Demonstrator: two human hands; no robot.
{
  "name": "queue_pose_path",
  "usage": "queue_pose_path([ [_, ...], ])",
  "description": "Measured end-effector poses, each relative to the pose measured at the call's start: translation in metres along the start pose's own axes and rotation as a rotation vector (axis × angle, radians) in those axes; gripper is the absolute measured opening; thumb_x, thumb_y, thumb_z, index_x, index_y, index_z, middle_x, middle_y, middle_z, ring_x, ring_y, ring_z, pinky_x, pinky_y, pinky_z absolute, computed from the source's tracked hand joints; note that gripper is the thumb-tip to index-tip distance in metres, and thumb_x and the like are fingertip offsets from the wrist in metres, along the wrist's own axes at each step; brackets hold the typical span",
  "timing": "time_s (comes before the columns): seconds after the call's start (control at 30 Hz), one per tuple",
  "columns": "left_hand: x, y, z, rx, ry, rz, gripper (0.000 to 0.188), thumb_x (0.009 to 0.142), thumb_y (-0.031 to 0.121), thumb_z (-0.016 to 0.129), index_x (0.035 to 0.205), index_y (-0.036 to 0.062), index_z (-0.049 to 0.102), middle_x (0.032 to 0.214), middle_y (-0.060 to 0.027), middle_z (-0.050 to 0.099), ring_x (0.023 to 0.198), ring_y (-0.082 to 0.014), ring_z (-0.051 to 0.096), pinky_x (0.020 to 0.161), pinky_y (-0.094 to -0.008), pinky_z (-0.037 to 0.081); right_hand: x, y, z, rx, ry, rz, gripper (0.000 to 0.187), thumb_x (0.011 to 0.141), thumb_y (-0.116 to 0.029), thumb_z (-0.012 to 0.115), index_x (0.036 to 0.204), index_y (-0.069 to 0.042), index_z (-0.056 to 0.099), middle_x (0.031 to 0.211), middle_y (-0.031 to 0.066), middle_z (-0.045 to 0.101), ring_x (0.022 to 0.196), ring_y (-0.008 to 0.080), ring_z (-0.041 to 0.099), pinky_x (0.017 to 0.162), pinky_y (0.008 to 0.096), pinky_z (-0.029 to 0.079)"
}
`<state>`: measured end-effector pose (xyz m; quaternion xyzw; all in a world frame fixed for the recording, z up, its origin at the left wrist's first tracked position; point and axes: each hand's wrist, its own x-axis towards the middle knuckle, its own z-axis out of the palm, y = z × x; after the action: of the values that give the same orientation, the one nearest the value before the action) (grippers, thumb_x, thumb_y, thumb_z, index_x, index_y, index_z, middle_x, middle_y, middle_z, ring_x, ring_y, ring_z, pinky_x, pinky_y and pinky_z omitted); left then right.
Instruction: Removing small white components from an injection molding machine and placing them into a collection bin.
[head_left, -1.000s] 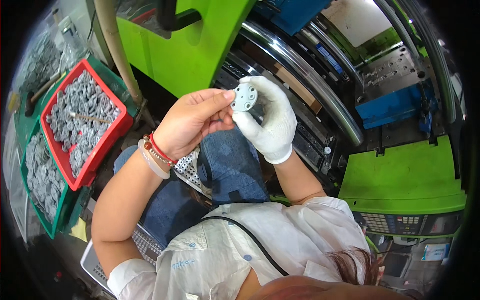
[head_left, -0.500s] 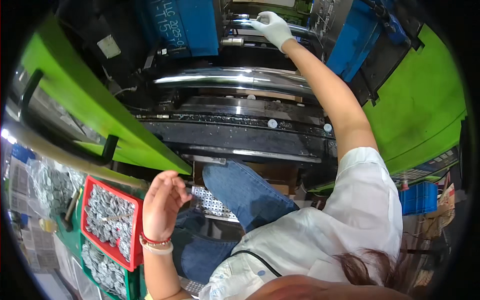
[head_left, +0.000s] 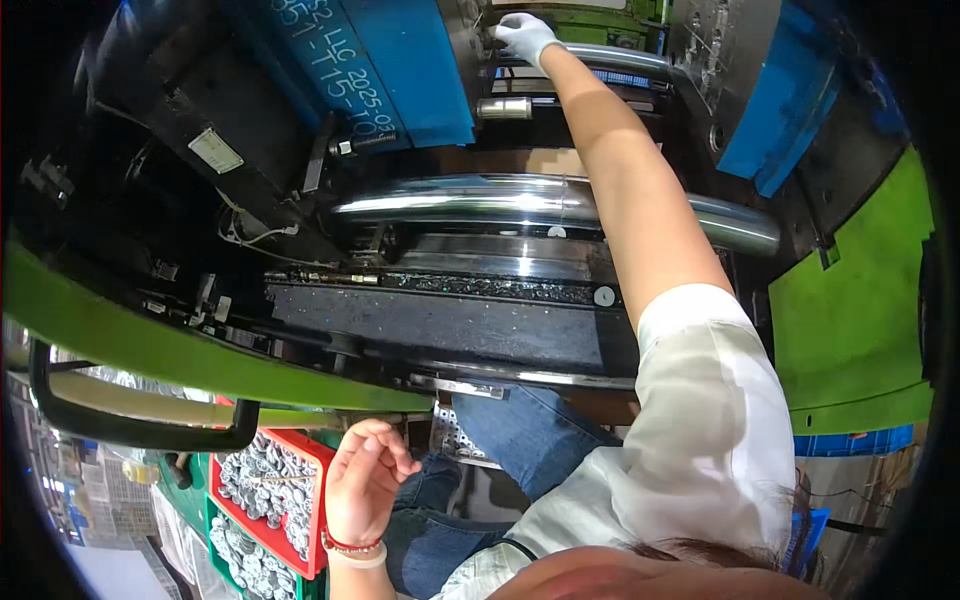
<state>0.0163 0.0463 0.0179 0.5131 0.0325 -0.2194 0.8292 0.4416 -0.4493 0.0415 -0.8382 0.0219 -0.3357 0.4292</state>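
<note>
Reaching into the machine (head_left: 450, 320), my right hand (head_left: 528, 38) (grip: can't tell) probably needs careful aim; my left hand (head_left: 364, 485) curls loosely, empty.

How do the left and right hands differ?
The left hand is bare; the right hand wears a white glove.
The left hand is near the red tray; the right hand is by the lettered blue block.
The left hand has bracelets; the right hand shows none.
Shared: bent fingers.
</note>
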Motion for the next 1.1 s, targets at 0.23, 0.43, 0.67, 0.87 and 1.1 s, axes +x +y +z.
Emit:
queue_pose_path([
  [0.23, 0.003, -0.002, 0.000, -0.088, -0.068, -0.054, 0.019, 0.096, 0.010, 0.046, 0.111, 0.0013, 0.054, 0.091, -0.0102, 0.059, 0.077, -0.0193, 0.059, 0.078, -0.0362, 0.053, -0.003, -0.014, -0.002, -0.027, -0.082, -0.013, 0.023, 0.081, -0.025, 0.071, 0.092, -0.005, 0.067, 0.082, 0.0061, 0.067, 0.073, 0.0169, 0.060, 0.069, 0.0313, 0.049],
  [0.43, 0.003, -0.003, 0.000, -0.084, -0.056, -0.070, 0.019, 0.096, 0.010, 0.046, 0.111, 0.0010, 0.054, 0.091, -0.0104, 0.059, 0.077, -0.0195, 0.059, 0.079, -0.0365, 0.053, -0.002, -0.009, 0.008, 0.460, -0.071, 0.038, 0.025, 0.080, -0.014, 0.073, 0.101, -0.005, 0.064, 0.090, 0.0040, 0.067, 0.081, 0.0132, 0.060, 0.074, 0.0298, 0.049],
  [0.67, 0.002, -0.004, 0.006, -0.012, 0.010, -0.078, 0.018, 0.097, 0.017, 0.048, 0.108, 0.0036, 0.053, 0.085, -0.0082, 0.057, 0.071, -0.0178, 0.057, 0.073, -0.0343, 0.054, 0.000, 0.005, 0.013, 0.577, -0.051, -0.064, 0.028, 0.076, -0.011, 0.076, 0.100, -0.002, 0.066, 0.092, 0.0047, 0.068, 0.085, 0.0129, 0.062, 0.076, 0.0283, 0.049],
  [0.87, 0.002, -0.004, 0.005, -0.017, -0.001, -0.077, 0.019, 0.097, 0.017, 0.048, 0.109, 0.0036, 0.053, 0.085, -0.0086, 0.058, 0.071, -0.0179, 0.057, 0.073, -0.0346, 0.055, -0.005, 0.003, 0.003, 0.029, -0.008, -0.120, 0.048, 0.081, -0.031, 0.071, 0.120, -0.004, 0.061, 0.115, 0.0109, 0.065, 0.107, 0.0187, 0.060, 0.092, 0.0299, 0.046],
  [1.1, 0.001, -0.004, 0.005, -0.004, -0.003, -0.071, 0.018, 0.097, 0.017, 0.048, 0.108, 0.0036, 0.053, 0.085, -0.0087, 0.058, 0.070, -0.0180, 0.057, 0.073, -0.0348, 0.055, 0.001, 0.006, 0.008, 0.307, -0.084, 0.027, 0.044, 0.081, -0.025, 0.072, 0.117, -0.002, 0.063, 0.107, 0.0088, 0.067, 0.093, 0.0160, 0.064, 0.083, 0.0285, 0.051],
])
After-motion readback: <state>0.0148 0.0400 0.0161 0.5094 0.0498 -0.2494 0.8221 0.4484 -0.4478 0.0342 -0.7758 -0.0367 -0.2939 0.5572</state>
